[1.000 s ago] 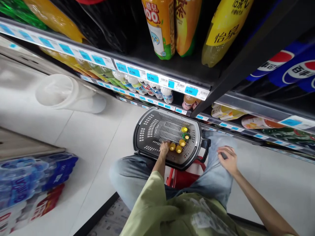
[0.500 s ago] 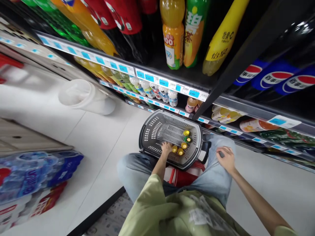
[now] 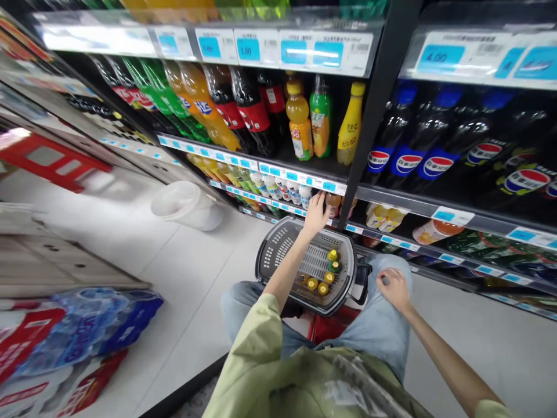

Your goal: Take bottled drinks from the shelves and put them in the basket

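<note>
I sit in front of a drinks shelf with a grey shopping basket (image 3: 274, 255) between my knees. Several yellow-capped bottles (image 3: 324, 278) stand in the basket's near right corner. My left hand (image 3: 316, 213) is raised above the basket's far rim, close to the small white bottles (image 3: 287, 190) on the lower shelf, fingers apart and holding nothing. My right hand (image 3: 394, 288) rests on my right knee, fingers curled over a small dark object I cannot make out.
Tall soda and juice bottles (image 3: 300, 125) fill the upper shelf, with Pepsi bottles (image 3: 430, 151) to the right. A white bucket (image 3: 187, 204) lies on the floor at left. Packs of bottled water (image 3: 82, 331) sit at lower left. A red stool (image 3: 331, 325) is under me.
My left hand rose out of the basket toward the lower shelf. The view tilted up, showing more shelves. My right hand stayed on the knee.
</note>
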`<state>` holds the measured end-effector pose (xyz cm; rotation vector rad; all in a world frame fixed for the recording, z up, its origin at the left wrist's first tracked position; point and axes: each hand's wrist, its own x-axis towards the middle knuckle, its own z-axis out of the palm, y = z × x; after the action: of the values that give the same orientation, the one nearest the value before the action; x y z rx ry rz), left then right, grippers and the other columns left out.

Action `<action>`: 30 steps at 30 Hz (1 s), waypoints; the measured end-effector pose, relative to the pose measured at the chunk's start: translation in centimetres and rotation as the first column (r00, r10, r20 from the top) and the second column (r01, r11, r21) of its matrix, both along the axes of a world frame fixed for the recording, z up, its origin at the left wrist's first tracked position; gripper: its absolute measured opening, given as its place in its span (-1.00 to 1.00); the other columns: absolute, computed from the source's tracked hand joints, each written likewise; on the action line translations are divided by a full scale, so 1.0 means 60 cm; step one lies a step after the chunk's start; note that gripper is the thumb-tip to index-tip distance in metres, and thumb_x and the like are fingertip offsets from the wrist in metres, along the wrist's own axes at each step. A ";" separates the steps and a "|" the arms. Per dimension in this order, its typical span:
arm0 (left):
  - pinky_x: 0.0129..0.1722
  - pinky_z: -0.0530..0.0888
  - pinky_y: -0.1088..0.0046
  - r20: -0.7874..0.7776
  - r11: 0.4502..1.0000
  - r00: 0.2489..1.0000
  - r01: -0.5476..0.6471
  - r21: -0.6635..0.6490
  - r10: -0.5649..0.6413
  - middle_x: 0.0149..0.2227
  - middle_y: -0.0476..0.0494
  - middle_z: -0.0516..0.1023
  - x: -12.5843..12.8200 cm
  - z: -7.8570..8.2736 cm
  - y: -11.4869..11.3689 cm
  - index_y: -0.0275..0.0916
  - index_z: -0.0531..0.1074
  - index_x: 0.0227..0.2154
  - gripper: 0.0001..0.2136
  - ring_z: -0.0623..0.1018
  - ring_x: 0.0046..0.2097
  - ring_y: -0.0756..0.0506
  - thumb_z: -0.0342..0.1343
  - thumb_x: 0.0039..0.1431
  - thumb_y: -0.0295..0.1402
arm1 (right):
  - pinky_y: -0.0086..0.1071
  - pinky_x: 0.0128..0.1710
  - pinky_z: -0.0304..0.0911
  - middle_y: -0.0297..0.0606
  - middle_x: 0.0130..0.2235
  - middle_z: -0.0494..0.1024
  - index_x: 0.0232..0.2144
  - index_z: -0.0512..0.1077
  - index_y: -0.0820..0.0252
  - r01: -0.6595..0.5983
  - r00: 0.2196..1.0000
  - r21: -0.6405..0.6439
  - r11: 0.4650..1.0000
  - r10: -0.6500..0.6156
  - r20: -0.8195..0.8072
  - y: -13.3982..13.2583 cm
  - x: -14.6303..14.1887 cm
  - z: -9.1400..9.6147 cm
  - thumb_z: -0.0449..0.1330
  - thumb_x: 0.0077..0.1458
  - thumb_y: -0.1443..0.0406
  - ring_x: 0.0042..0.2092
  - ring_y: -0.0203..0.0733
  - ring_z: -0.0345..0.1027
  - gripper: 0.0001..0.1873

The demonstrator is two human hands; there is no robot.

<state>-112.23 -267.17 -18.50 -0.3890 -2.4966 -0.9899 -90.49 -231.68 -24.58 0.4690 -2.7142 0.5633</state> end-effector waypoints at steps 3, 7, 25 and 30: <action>0.41 0.35 -0.08 0.034 0.992 0.998 0.062 -0.113 -0.058 0.26 -0.49 0.46 -0.034 0.038 0.021 -0.34 0.39 0.25 -0.59 0.38 0.36 -0.38 0.06 0.43 -0.31 | -0.25 -0.03 0.24 -0.33 -0.40 0.60 -0.48 0.45 0.11 0.017 1.000 -0.004 1.000 -0.017 0.005 -0.002 -0.001 -0.004 0.14 0.17 0.34 -0.24 -0.12 0.49 -0.81; 0.40 0.35 -0.08 0.073 0.974 0.994 0.091 -0.208 -0.077 0.17 -0.47 0.50 -0.048 0.057 0.034 -0.35 0.50 0.10 -0.69 0.41 0.29 -0.39 0.06 0.35 -0.47 | -0.25 -0.04 0.25 -0.31 -0.39 0.61 -0.49 0.45 0.11 0.033 0.999 -0.023 0.999 -0.032 0.030 -0.005 -0.002 -0.010 0.13 0.18 0.34 -0.24 -0.11 0.50 -0.79; -0.07 0.56 0.31 0.217 0.985 0.972 -0.058 -0.161 0.092 -0.19 -0.15 0.52 0.110 0.027 -0.027 -0.15 0.33 -0.31 -0.80 0.61 -0.15 -0.17 0.29 0.22 -0.36 | -0.22 -0.13 0.36 -0.27 -0.44 0.60 -0.55 0.47 0.09 0.044 0.999 -0.091 0.995 -0.045 -0.013 -0.020 -0.009 -0.014 0.12 0.12 0.33 -0.31 -0.07 0.51 -0.76; -0.07 0.54 0.32 0.217 0.985 0.961 -0.173 -0.002 0.170 -0.23 -0.10 0.56 0.154 0.066 -0.016 -0.12 0.29 -0.31 -0.85 0.62 -0.15 -0.15 0.18 0.28 -0.29 | -0.12 -0.20 0.40 -0.23 -0.47 0.59 -0.58 0.47 0.06 0.050 0.996 -0.129 0.990 -0.059 -0.067 -0.027 -0.009 -0.015 0.11 0.10 0.33 -0.34 0.01 0.53 -0.75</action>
<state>-102.99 -268.15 -14.55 -0.0587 -2.6579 -1.0303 -91.05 -233.33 -25.50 0.3730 -2.5960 0.6870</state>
